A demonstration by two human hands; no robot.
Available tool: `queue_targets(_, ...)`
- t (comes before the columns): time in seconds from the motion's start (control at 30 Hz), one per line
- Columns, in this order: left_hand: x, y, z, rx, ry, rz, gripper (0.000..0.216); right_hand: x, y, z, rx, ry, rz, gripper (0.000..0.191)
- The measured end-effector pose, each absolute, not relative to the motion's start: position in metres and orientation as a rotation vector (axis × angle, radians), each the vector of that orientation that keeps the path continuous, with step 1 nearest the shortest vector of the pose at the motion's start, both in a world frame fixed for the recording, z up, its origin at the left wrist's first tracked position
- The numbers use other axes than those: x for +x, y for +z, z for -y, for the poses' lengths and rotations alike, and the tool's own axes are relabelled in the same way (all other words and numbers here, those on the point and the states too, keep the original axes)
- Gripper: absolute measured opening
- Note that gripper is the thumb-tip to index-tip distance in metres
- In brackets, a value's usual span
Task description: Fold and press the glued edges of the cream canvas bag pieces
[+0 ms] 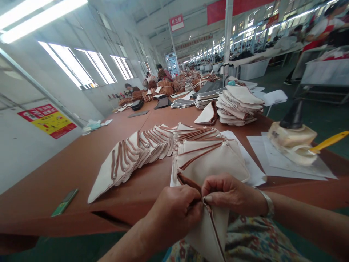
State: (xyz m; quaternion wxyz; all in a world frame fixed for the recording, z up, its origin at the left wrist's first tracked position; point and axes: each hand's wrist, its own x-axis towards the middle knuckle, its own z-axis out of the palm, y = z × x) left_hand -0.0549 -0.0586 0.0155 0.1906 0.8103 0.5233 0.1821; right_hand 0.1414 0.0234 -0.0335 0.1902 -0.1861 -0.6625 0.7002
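A cream fabric piece with brown edging (218,222) hangs over the table's front edge toward my lap. My left hand (183,205) is closed on its brown edge, fingers curled in. Close beside it, my right hand (230,194) pinches the same edge between thumb and forefinger; a bracelet circles that wrist. Just beyond my hands lies a stack of like cream pieces with brown edges (207,162). Left of that, a fanned row of the same pieces (120,163) spreads over the brown table (147,198).
A green flat object (64,202) lies near the front left edge. At right, a whitish plastic container (291,138) with a black cone and a yellow-handled brush (331,142) stands on white sheets (259,154). Piled cream pieces (240,103) stand behind. Other people are farther back.
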Motion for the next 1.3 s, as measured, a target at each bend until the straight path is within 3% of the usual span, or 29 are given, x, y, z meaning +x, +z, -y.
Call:
queue_targets(0.23,-0.043,0.003,0.062,2.634,0.358,-1.645,0.019,0.140,-0.036,-0.023,-0.524,1.971,1.840,0.018)
queue_targets(0.43,-0.047,0.018,0.056,1.987,0.584,-1.505,0.016,0.144,-0.033,-0.021,-0.610,1.885,1.925,0.014)
queue_targets(0.77,-0.041,0.016,0.054,1.540,0.497,-1.501,0.025,0.143,-0.033,-0.011,-0.601,1.425,1.996,0.003)
queue_targets(1.07,-0.043,0.008,0.052,1.243,0.586,-1.439,0.018,0.153,-0.038,-0.023,-0.112,0.778,2.345,0.019)
queue_targets(1.3,-0.043,-0.003,0.055,0.973,0.674,-1.308,0.039,0.165,-0.041,-0.026,-0.024,0.469,2.540,0.023)
